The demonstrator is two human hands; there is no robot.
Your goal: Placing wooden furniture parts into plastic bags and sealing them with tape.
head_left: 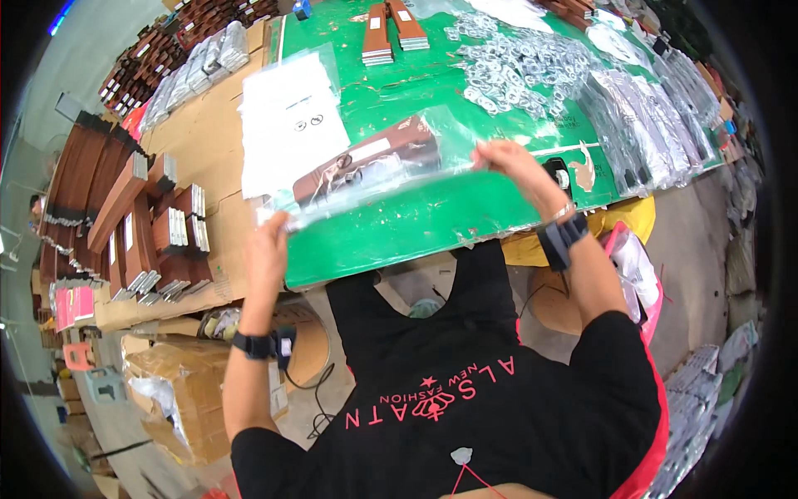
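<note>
A clear plastic bag [455, 140] is stretched between my two hands above the green tabletop. Inside it lies a brown wood-look strip bundle [397, 146] with a white label, and some small hardware shows dimly through the film. My left hand [271, 241] pinches the bag's lower left end. At the opposite end, my right hand [509, 160] grips the film, fingers closed. Partly under the bag's left end is a stack of flat clear bags with white sheets [287, 125].
Brown strip bundles [133, 233] are piled on cardboard at the left. Two more bundles [376, 37] lie at the far edge of the green table [357, 254]. Grey metal rings [524, 71] are heaped at the back right, beside filled plastic bags [644, 125].
</note>
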